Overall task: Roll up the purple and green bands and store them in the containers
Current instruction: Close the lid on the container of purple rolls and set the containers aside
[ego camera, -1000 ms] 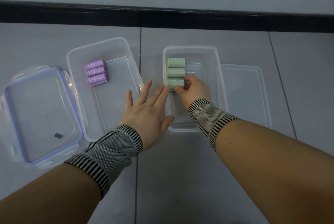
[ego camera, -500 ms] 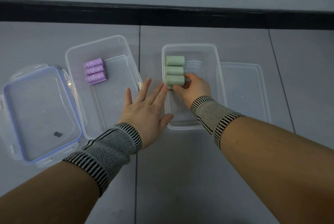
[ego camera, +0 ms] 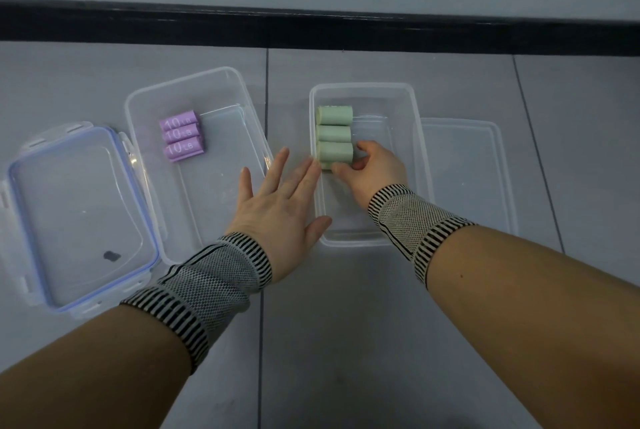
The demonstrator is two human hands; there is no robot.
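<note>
Three rolled pale-green bands [ego camera: 334,133] lie side by side against the left wall of a clear rectangular plastic container [ego camera: 414,137] on the grey bench [ego camera: 346,324]. The right hand [ego camera: 372,170] reaches inside this container, its thumb and fingers curled round the nearest green roll [ego camera: 335,152]. The left hand [ego camera: 277,201] lies flat with fingers straight and spread, just outside the container's left wall, fingertips near its rim. Three rolled purple bands [ego camera: 183,135], printed "10 LB", sit together in the far left part of a second clear container [ego camera: 242,92]. A blue-edged clear lid [ego camera: 74,217] lies left of it. Another clear lid [ego camera: 485,169] rests right of the green rolls' container. Both wrists wear striped knit bands.
</note>
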